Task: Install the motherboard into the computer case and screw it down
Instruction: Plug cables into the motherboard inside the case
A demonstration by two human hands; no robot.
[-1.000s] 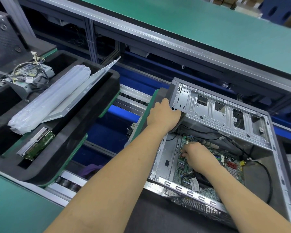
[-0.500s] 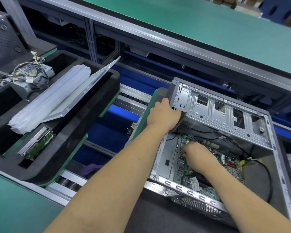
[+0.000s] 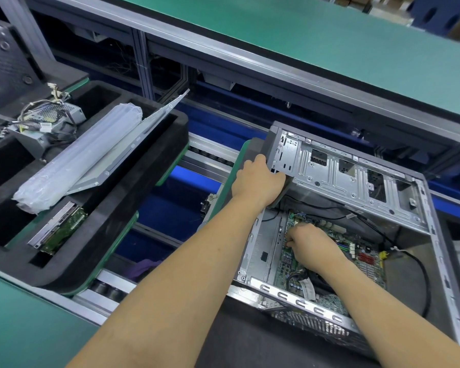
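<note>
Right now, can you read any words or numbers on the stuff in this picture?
None can be read.
White label on the cables over the motherboard: print too small.
Sticker on the power supply in the foam tray: blurred.
Computer case: no words visible.

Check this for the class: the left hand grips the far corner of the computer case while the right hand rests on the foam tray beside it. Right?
Not quite. The head view shows the right hand inside the computer case, down on the motherboard, not on the foam tray. The left hand does grip the case's far corner.
</note>
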